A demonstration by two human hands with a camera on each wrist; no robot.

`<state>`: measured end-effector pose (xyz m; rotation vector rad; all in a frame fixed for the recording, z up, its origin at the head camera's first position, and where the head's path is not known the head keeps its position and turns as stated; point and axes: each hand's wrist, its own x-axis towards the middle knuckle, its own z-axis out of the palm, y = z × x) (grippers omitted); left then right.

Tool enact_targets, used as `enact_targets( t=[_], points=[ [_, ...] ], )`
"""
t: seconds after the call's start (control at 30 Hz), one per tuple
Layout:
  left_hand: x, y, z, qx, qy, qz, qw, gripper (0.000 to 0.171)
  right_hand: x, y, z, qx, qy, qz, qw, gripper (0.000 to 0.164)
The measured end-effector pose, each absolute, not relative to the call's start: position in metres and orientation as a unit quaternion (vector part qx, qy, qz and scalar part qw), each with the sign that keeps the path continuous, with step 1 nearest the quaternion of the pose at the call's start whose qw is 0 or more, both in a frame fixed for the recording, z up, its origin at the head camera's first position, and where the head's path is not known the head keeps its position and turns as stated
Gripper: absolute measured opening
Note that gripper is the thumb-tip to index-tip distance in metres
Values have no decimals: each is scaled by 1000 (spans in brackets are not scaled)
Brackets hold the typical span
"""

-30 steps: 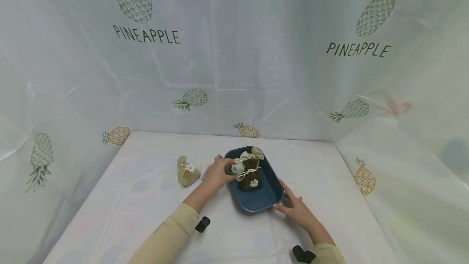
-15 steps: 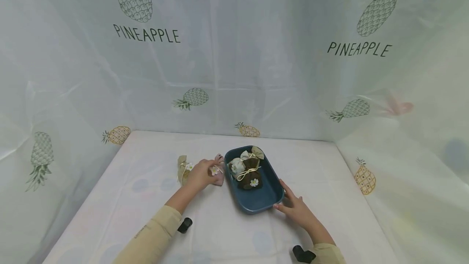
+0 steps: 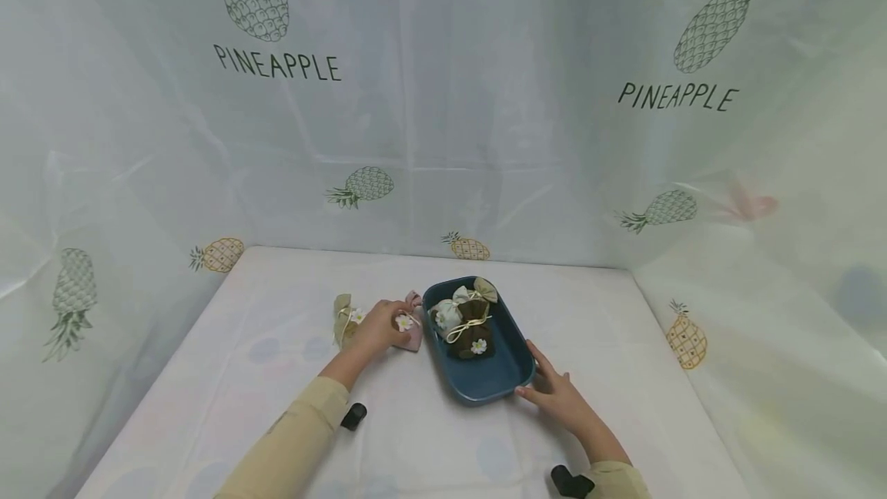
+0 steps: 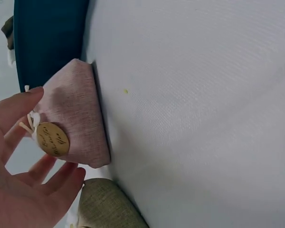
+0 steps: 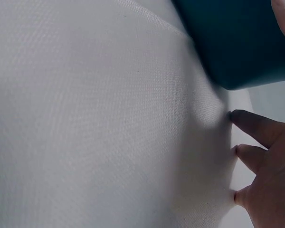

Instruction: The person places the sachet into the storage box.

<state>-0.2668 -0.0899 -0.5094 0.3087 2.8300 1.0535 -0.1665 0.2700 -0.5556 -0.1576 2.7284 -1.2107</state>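
Observation:
A small pink drawstring pouch (image 3: 412, 336) with a white flower lies just left of the blue tray (image 3: 478, 387). My left hand (image 3: 377, 327) holds it, thumb on one side and fingertips on the other; in the left wrist view the pink pouch (image 4: 76, 109) shows a round paper tag (image 4: 53, 139). My right hand (image 3: 560, 395) grips the tray's near right corner between thumb and index finger. In the right wrist view its other fingers (image 5: 256, 126) are spread against the tablecloth. Inside the tray lie a white pouch (image 3: 446, 316), a brown pouch (image 3: 473, 333) and a beige pouch (image 3: 485, 290).
An olive-tan pouch (image 3: 343, 318) lies to the left, partly covered by my left hand. The white table (image 3: 443, 457) ends at a hanging pineapple-print sheet (image 3: 471, 114) behind and at the sides. Black wrist mounts (image 3: 571, 481) sit at both sleeves.
My left hand has left the white pouch in the tray and moved left onto the pink pouch beside it. My right hand stays at the tray's corner.

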Motion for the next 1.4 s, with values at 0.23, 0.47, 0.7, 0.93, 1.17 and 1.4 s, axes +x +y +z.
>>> enact_targets(
  t=[0.23, 0.47, 0.7, 0.93, 1.17, 1.4],
  points=[
    [-270, -88, -511, 130, 937, 323, 43, 41, -166, 269, -556, -51, 911, -403, 76, 86],
    [-270, -86, -514, 121, 942, 311, 29, 36, -166, 269, -555, -50, 910, -405, 77, 86],
    [-269, -89, -515, 118, 941, 318, 14, 30, -166, 269, -555, -50, 911, -403, 75, 86],
    [-267, -95, -511, 118, 936, 332, -8, 29, -166, 268, -555, -48, 910, -405, 75, 87],
    [-266, -91, -493, 131, 932, 337, -38, 29, -165, 269, -554, -51, 909, -407, 74, 86],
    [-262, -76, -469, 136, 932, 332, -54, 32, -166, 270, -557, -57, 910, -405, 72, 85]
  ],
)
